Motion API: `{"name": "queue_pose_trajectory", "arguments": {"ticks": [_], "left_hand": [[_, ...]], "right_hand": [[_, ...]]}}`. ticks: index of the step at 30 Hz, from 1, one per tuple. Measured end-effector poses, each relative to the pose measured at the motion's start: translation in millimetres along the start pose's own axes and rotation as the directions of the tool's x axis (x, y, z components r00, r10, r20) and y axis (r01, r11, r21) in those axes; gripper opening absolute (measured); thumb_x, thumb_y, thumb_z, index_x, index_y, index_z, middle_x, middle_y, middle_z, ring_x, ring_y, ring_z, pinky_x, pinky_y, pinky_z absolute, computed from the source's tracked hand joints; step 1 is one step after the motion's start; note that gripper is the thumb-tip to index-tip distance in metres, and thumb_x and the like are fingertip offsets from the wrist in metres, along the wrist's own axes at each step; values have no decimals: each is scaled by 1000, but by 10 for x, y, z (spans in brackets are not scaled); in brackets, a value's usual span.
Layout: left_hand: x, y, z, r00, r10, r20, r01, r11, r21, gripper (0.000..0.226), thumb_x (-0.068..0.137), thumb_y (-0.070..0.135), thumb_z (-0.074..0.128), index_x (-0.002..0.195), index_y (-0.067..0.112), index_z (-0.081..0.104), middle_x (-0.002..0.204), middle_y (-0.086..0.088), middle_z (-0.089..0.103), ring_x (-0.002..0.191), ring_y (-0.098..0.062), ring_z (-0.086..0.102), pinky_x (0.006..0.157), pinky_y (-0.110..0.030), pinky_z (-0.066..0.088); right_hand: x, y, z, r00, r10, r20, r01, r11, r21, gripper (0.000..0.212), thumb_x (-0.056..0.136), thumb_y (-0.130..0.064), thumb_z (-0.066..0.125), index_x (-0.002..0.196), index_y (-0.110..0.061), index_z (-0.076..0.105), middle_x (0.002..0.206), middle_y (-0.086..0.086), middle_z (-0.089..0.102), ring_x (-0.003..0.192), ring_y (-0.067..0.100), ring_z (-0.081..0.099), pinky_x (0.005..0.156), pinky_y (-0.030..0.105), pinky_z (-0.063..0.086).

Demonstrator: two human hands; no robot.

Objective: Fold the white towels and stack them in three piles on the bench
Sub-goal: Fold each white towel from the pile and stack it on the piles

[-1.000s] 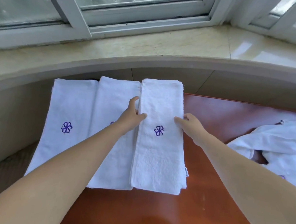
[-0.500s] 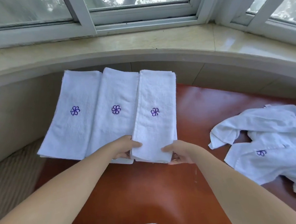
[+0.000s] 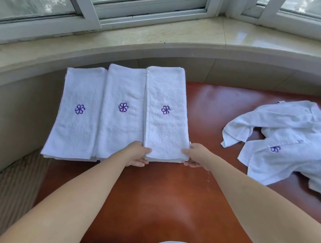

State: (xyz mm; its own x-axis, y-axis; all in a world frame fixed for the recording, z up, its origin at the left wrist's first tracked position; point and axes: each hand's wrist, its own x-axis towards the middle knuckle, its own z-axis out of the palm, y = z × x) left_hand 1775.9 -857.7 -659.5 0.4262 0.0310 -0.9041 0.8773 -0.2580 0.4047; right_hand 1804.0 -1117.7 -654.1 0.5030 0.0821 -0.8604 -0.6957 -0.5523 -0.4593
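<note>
Both hands had slid down from the middle of the right pile (image 3: 166, 113) to its near corners since 1.0 s ago, the left hand (image 3: 137, 155) and right hand (image 3: 195, 156) each pinching a bottom corner, thumb on top and fingers curled beneath. 3 folded piles lay side by side at centre-left on the red desk (image 3: 161, 197), unfolded towels (image 3: 290, 142) heaped at right. Squaring would go best with even, gentle tugs, keeping the edges flush with the middle pile (image 3: 121, 112).

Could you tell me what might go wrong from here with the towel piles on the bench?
The left pile overhangs the bench edge and could slide off. The right pile, gripped at its near corners by the left hand and right hand, overlaps the middle pile and may drag it.
</note>
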Motion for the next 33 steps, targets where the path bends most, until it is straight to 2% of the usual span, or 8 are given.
{"name": "queue_pose_trajectory", "arguments": {"ticks": [4, 6, 8, 10, 13, 16, 24, 33], "left_hand": [[11, 62, -34, 996, 53, -74, -31, 961, 276, 48, 96, 50, 62, 114, 7, 54, 94, -6, 73, 73, -17, 73, 60, -27, 57], [-9, 149, -65, 969, 175, -177, -28, 785, 619, 60, 91, 65, 55, 108, 8, 59, 84, 0, 72, 72, -19, 70, 56, -27, 49], [17, 216, -42, 866, 429, -257, -46, 580, 813, 61, 91, 66, 55, 121, 14, 47, 100, 0, 62, 83, -20, 63, 57, -31, 45], [71, 233, 43, 751, 637, -174, -167, 438, 884, 59, 94, 55, 58, 135, 17, 40, 127, -6, 48, 111, -27, 54, 73, -38, 51], [122, 128, 231, 771, 635, 38, -233, 227, 946, 64, 99, 46, 54, 154, 25, 30, 163, -6, 17, 149, -31, 18, 109, -44, 39], [110, -71, 376, 804, 593, 30, -233, 268, 935, 63, 103, 41, 46, 160, 26, 23, 169, -3, 6, 155, -29, 3, 120, -45, 25], [-391, -515, 695, 854, 520, -17, -191, 344, 919, 66, 103, 34, 47, 162, 27, 18, 171, -1, 5, 157, -25, -2, 126, -42, 16], [-1058, -641, 878, 814, 576, -79, -288, 518, 805, 60, 100, 38, 54, 156, 26, 35, 163, 3, 28, 151, -20, 22, 120, -37, 28]], "right_hand": [[19, -57, -31, 992, -73, -98, 52, 978, -201, 28, 95, -38, 60, 106, -13, 59, 83, 4, 74, 65, 17, 67, 65, 34, 56], [41, -147, -88, 954, -152, -258, 45, 925, -376, 33, 90, -42, 64, 103, -16, 49, 81, 0, 66, 64, 17, 60, 55, 31, 44], [80, -212, -101, 868, -340, -362, 111, 843, -526, 33, 88, -38, 65, 104, -20, 42, 90, -2, 60, 68, 17, 56, 52, 31, 36], [109, -220, -46, 784, -560, -267, 263, 690, -675, 32, 89, -35, 66, 111, -25, 46, 112, -4, 53, 86, 16, 56, 56, 32, 39], [129, -94, 90, 800, -600, -1, 364, 486, -794, 47, 92, -37, 64, 135, -30, 48, 147, -7, 35, 133, 17, 38, 84, 36, 50], [81, 88, 170, 849, -528, 1, 327, 526, -785, 54, 98, -36, 56, 149, -31, 40, 162, -7, 21, 150, 17, 18, 102, 38, 47], [-367, 426, 227, 876, -475, 79, 329, 471, -818, 60, 98, -24, 52, 154, -27, 32, 166, -6, 13, 144, 24, 33, 102, 41, 46], [-910, 553, 237, 850, -514, 113, 367, 425, -827, 62, 99, -33, 54, 157, -23, 33, 167, 1, 20, 151, 26, 22, 114, 43, 36]]}}
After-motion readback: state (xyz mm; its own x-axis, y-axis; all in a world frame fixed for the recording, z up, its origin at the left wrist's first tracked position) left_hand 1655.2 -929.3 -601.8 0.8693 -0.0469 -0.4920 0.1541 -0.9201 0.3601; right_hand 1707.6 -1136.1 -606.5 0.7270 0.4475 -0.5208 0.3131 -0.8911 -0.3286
